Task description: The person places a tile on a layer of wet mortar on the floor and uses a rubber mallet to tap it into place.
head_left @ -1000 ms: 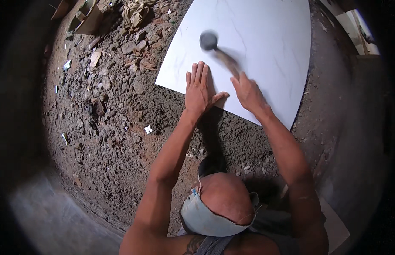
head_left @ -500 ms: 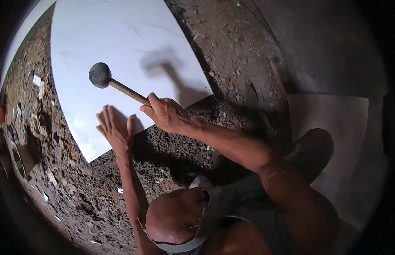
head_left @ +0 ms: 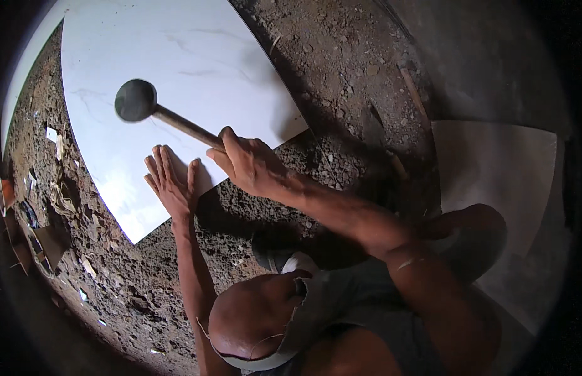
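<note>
Since the view half a second earlier, the mallet head has travelled further over the slab toward its upper left, and the flat hand has stayed pressed at the near edge. The large white marble-veined square floor tile [head_left: 178, 69] lies flat on the rough brown bed of earth and rubble [head_left: 341, 69], its near corner pointing toward the person; a second pale grey tile [head_left: 497, 169] rests well apart at the right. The right hand [head_left: 250, 164] grips the brown wooden handle of the black rubber-headed mallet [head_left: 135, 100], fingers wrapped tightly round the shaft near its end, a hold that gives reach and leverage while the soft head hangs just above the tile face. The left hand [head_left: 173, 185] lies palm-down on the tile's near edge, fingers [head_left: 158, 166] pressed together and extended, seemingly to steady the slab and feel how it seats. Broken tile scraps and cardboard debris [head_left: 37, 219] lie scattered at the left margin.
</note>
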Demonstrator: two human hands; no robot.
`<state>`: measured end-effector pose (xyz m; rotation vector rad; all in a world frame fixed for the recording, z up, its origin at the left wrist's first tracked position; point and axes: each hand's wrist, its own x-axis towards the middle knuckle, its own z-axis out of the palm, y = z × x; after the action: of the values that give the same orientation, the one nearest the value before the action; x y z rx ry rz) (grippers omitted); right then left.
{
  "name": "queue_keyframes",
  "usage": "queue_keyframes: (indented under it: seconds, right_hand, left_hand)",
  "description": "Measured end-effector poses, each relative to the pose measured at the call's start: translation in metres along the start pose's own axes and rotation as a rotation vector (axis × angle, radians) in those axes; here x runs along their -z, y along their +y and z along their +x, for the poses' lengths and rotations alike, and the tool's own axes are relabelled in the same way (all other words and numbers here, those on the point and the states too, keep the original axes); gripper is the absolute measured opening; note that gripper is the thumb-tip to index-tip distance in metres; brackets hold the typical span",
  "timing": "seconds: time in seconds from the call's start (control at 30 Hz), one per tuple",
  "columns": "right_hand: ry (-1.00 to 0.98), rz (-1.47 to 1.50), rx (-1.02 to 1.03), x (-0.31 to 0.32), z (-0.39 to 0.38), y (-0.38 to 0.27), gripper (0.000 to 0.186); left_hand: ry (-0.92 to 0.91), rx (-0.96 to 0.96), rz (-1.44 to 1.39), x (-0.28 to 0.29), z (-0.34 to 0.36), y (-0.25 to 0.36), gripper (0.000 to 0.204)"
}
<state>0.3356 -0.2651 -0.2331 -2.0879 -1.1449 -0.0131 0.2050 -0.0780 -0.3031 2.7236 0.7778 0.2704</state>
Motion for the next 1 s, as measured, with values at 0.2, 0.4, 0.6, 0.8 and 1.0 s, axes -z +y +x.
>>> queue_keyframes:
  seconds: [0.2, 0.4, 0.6, 0.8, 1.0]
  right_hand:
    - [0.009, -0.399, 0.162, -0.001, -0.018, 0.028, 0.038]
    - [0.051, -0.170, 0.050, 0.004, -0.029, 0.018, 0.030]
    - [-0.165, -0.123, -0.055, 0.019, -0.035, 0.037, 0.038]
    - [-0.394, 0.053, -0.332, 0.035, -0.019, 0.024, 0.038]
    - [-0.369, -0.179, -0.158, 0.012, -0.040, 0.055, 0.042]
  left_hand:
    - [-0.005, 0.006, -0.035, 0.000, 0.005, 0.014, 0.077]
    - [0.014, 0.005, -0.022, 0.002, 0.004, 0.006, 0.079]
    - [-0.021, 0.019, -0.047, 0.000, 0.007, 0.019, 0.079]
    - [-0.018, 0.039, -0.022, 0.002, 0.000, 0.011, 0.080]
    - [0.000, 0.025, -0.028, 0.004, 0.003, 0.018, 0.077]
